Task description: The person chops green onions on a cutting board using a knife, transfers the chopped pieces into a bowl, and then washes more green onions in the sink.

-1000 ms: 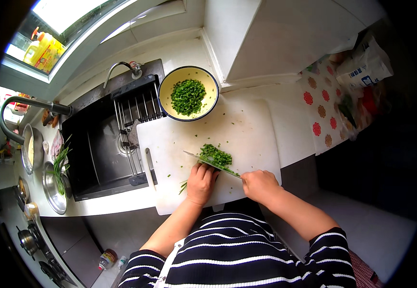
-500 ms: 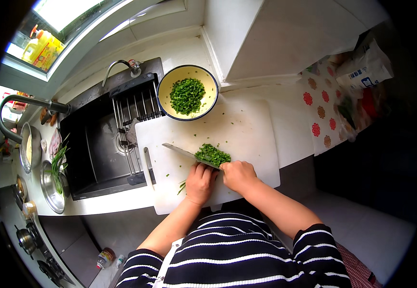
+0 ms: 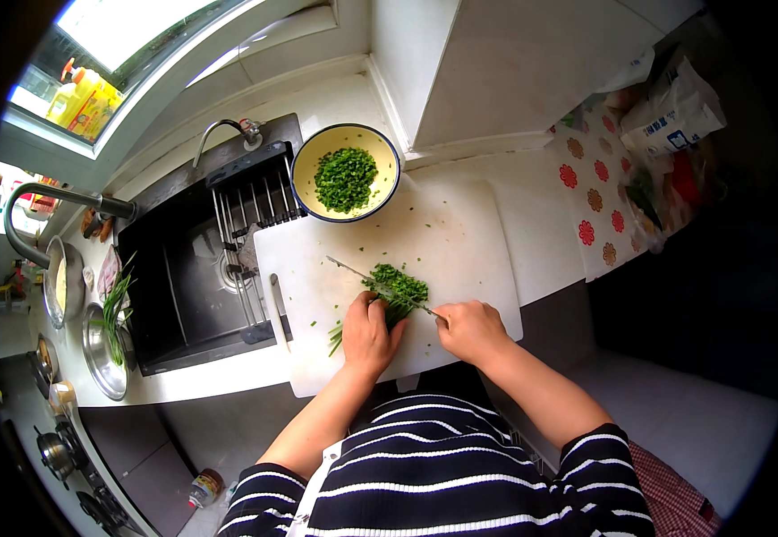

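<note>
My right hand [image 3: 476, 331] is closed round the handle of a kitchen knife [image 3: 353, 268]. Its blade slants up to the left, over a green heap of chopped chives [image 3: 404, 282] on a white cutting board [image 3: 469, 242]. Close to the blade, my left hand [image 3: 368, 333] has its fingers bent over a bunch of uncut chives [image 3: 336, 337], whose stalks stick out on its left side. Part of the bunch is hidden under the palm. Beyond the board's far edge, a cream bowl [image 3: 317, 148] with a dark rim holds more chopped chives.
Left of the board is a black sink [image 3: 174, 295] with a rack across it and a curved faucet [image 3: 15, 228]. A steel bowl [image 3: 102, 371] with long chives stands at the counter's left. Bags [image 3: 675, 116] lie on a flowered cloth [image 3: 595, 215] at the right.
The knife has shifted right, its edge turned so the blade looks thinner. My right hand has moved right, away from my left hand. More uncut stalks show beside my left hand.
</note>
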`<state>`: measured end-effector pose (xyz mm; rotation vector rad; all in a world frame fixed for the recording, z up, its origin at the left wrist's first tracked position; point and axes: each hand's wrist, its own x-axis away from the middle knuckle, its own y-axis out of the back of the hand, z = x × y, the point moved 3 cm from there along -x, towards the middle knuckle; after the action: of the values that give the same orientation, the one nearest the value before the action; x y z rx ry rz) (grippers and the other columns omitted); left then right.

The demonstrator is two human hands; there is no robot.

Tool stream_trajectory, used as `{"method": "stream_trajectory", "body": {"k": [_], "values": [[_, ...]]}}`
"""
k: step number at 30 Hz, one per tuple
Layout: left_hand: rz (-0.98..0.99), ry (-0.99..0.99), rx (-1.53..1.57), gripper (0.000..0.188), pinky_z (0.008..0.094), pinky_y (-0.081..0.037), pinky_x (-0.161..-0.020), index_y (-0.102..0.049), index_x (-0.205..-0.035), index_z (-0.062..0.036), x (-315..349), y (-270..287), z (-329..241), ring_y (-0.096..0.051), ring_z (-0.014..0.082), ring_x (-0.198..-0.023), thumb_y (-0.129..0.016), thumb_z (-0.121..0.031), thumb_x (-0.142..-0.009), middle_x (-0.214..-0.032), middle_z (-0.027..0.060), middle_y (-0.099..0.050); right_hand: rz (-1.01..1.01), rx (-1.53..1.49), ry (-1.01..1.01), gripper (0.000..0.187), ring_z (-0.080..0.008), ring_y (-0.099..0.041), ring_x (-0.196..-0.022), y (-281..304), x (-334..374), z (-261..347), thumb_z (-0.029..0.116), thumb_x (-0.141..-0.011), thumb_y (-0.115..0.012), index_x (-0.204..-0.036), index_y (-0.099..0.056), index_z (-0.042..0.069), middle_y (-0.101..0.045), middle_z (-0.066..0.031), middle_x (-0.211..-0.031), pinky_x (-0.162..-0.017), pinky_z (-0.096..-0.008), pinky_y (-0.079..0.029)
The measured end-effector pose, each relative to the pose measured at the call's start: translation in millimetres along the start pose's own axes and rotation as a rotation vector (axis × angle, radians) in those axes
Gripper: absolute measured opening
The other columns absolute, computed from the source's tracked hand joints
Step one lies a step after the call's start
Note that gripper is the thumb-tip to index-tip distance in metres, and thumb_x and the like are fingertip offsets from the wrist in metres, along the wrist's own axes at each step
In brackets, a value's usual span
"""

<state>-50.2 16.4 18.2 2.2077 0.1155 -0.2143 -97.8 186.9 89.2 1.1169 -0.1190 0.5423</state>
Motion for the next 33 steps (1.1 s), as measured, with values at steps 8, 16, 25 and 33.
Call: {"method": "stream_trajectory", "body": {"k": [8,16,25,33], "values": [[-0.075,-0.07,0.013,0.043,0.0403,-0.05,-0.077,-0.058,-0.105,-0.0018,5.4,4.6,-2.2,-0.056,0.0348,-0.094,-0.077,-0.018,-0.07,-0.106,0.017,-0.056,-0.018,0.081,0.024,0.014,-0.0358,-0.066,-0.068,-3.1,12.4,5.6,0.017,-0.084,-0.059,-0.082,-0.071,0.01,-0.067,-0.0165,-0.073,-0.066,-0.0462,-0.054],[-0.092,-0.12,-0.011,0.031,0.0401,-0.052,-0.078,-0.064,-0.098,-0.0031,3.2,-0.2,0.4,-0.058,0.0343,-0.093,-0.074,-0.013,-0.071,-0.098,0.0125,-0.06,0.102,0.132,-0.006,0.018,-0.0366,-0.068,-0.074,-8.9,6.0,9.5,0.014,-0.082,-0.056,-0.09,-0.071,0.008,-0.069,-0.0185,-0.078,-0.07,-0.0464,-0.055],[-0.12,-0.128,-0.014,0.025,0.0396,-0.052,-0.076,-0.065,-0.093,-0.003,1.9,-0.4,0.0,-0.059,0.0342,-0.092,-0.074,-0.012,-0.072,-0.096,0.012,-0.061,0.299,0.221,-0.071,0.019,-0.0377,-0.069,-0.08,2.6,8.5,7.4,0.008,-0.08,-0.055,-0.091,-0.07,0.005,-0.069,-0.02,-0.084,-0.074,-0.0466,-0.055],[-0.113,-0.13,0.027,0.027,0.0393,-0.051,-0.074,-0.064,-0.093,-0.0038,-1.2,2.9,-2.1,-0.058,0.0334,-0.09,-0.076,-0.009,-0.069,-0.093,0.0117,-0.061,0.306,0.201,-0.049,0.019,-0.0369,-0.069,-0.082,-25.6,-28.5,12.2,0.01,-0.079,-0.056,-0.09,-0.071,0.007,-0.07,-0.02,-0.084,-0.075,-0.0457,-0.055]]}}
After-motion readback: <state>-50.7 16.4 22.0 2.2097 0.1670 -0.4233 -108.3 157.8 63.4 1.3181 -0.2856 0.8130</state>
